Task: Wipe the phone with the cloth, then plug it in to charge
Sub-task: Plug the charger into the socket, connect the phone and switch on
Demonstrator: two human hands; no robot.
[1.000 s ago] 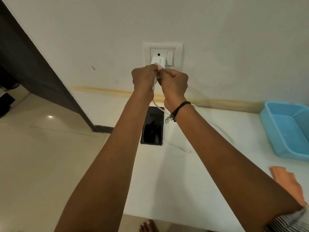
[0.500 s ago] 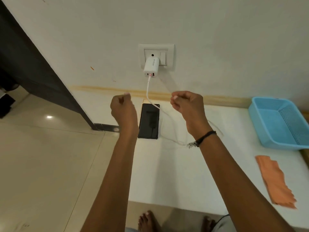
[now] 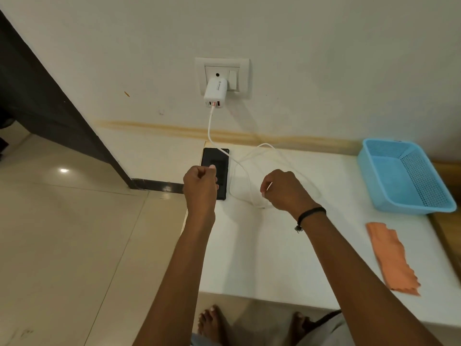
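A black phone [image 3: 215, 171] is seen lying flat, screen up, at the back left corner of the white table [image 3: 274, 258], just below the wall socket [image 3: 222, 77]. A white charger [image 3: 215, 94] is plugged into that socket, and a white cable [image 3: 210, 123] runs from its underside down past the phone's far right corner and loops on the table just right of the phone. The left hand [image 3: 200, 184] is held over the phone's near end, its fingers curled into a loose fist with nothing seen in them. The right hand [image 3: 284, 191] is held right of the phone, over the cable loops, fingers curled; whether a strand is pinched cannot be told. An orange cloth [image 3: 391, 258] lies well to the right of the phone, near the table's front right edge. A light blue basket [image 3: 404, 176] stands right of the phone, beyond the cloth.
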